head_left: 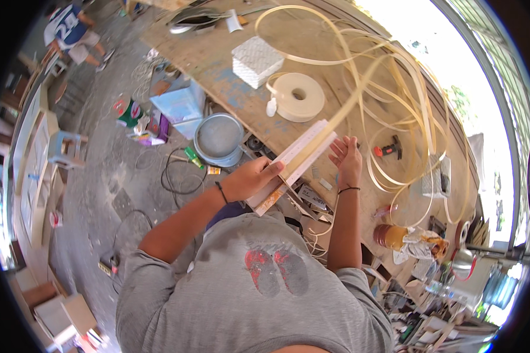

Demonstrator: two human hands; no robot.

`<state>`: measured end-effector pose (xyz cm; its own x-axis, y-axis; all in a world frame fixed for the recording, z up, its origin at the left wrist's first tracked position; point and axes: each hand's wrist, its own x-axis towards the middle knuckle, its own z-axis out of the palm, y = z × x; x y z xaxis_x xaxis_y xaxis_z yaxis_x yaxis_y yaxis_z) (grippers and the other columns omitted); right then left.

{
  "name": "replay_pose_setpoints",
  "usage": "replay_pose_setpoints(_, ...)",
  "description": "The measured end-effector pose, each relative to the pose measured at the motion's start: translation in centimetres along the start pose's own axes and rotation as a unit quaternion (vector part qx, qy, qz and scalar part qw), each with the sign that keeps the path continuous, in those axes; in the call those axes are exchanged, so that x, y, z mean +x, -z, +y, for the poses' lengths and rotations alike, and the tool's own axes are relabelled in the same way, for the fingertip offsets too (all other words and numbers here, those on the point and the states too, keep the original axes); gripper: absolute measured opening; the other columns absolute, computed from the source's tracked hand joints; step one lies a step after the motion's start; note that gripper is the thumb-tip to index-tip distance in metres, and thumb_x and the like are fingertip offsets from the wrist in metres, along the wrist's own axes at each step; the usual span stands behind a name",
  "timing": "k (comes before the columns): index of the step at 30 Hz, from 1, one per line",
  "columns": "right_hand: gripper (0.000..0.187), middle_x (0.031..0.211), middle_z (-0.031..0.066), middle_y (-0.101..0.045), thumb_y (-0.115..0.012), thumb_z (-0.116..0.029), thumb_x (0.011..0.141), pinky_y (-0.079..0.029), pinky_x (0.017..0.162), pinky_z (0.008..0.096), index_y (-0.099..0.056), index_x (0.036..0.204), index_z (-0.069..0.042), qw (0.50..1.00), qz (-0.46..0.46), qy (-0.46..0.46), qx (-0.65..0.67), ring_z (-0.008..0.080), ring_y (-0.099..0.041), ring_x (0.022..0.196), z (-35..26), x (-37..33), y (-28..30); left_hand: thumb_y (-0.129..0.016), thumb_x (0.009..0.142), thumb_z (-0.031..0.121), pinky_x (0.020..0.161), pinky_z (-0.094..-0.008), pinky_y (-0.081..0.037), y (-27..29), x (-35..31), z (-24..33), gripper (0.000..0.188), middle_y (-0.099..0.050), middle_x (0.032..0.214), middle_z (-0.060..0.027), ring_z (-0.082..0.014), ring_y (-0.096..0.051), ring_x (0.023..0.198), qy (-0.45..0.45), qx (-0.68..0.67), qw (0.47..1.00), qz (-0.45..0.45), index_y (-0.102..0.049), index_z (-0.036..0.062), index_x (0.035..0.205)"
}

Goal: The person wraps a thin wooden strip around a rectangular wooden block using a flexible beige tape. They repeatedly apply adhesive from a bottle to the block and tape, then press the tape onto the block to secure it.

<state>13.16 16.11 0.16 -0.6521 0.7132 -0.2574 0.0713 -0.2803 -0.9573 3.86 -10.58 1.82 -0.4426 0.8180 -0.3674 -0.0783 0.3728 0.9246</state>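
Close in front of my body, a long white channel-like piece (322, 125) slants away over the workbench edge. Along its middle lies a cream flexible strip (368, 73), which runs on into loose loops over the bench. My left hand (250, 178) grips the near part of this white piece, thumb on top. To the right of it, my right hand (347, 160) is held palm up with fingers apart; I see nothing in it. Beyond the piece, a cream tape roll (299, 97) lies flat, a small white bottle (271, 107) beside it.
A white patterned box (256, 62) stands on the workbench (200, 50). On the right lie a hammer (388, 148) and a brown jar (390, 236). Left of the bench are a blue bucket (219, 139), a black cable (169, 176) and a green bottle (193, 157). A person (70, 32) stands far left.
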Motion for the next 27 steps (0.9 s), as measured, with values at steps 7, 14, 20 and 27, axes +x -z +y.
replay_pose_setpoints(7, 0.041, 0.086, 0.0074, -0.068, -0.059, -0.036, 0.091, -0.049, 0.066, 0.0295, -0.060, 0.109, 0.001, 0.916, -0.207, 0.109, -0.327, 0.0164, -0.066, 0.080, -2.1, -9.4, 2.2, -0.069, 0.077, 0.058, 0.078, -0.0269, -0.048, -0.9, 3.2, 0.9, 0.073, -0.062, 0.097, -0.0095, -0.0137, -0.059, 0.089, 0.023, 0.032, 0.998, -0.048, -0.055, -0.0049, 0.111)
replay_pose_setpoints(14, 0.029, 0.074, 0.0155, -0.065, -0.060, -0.033, 0.085, -0.049, 0.064, 0.0446, -0.059, 0.084, -0.005, 0.747, -0.205, 0.162, -0.611, 0.0348, -0.064, 0.075, 0.1, -12.1, -0.6, -0.085, 0.064, 0.042, 0.085, -0.0288, -0.047, -0.9, 6.3, -1.0, 0.077, -0.061, 0.108, -0.0115, -0.0167, -0.058, 0.096, 0.015, 0.012, 0.980, -0.200, -0.053, -0.0046, 0.118)
replay_pose_setpoints(20, 0.019, 0.068, 0.0154, -0.063, -0.055, -0.024, 0.086, -0.049, 0.058, 0.0468, -0.056, 0.082, -0.005, 0.749, -0.167, 0.216, -0.604, 0.0364, -0.063, 0.066, 4.1, -11.9, -2.1, -0.088, 0.059, 0.030, 0.091, -0.0292, -0.044, -0.1, 6.2, -2.0, 0.086, -0.057, 0.115, -0.0118, -0.0184, -0.056, 0.104, 0.054, 0.036, 0.980, -0.189, -0.045, -0.0047, 0.126)
replay_pose_setpoints(27, 0.014, 0.066, 0.0168, -0.062, -0.053, -0.019, 0.085, -0.049, 0.058, 0.0462, -0.056, 0.084, -0.005, 0.732, -0.165, 0.195, -0.631, 0.0361, -0.063, 0.065, 5.2, -10.7, -4.8, -0.085, 0.062, 0.041, 0.083, -0.0295, -0.049, 1.8, 6.0, -4.2, 0.089, -0.058, 0.113, -0.0122, -0.0204, -0.062, 0.091, 0.060, 0.137, 0.986, -0.079, -0.044, -0.0033, 0.128)
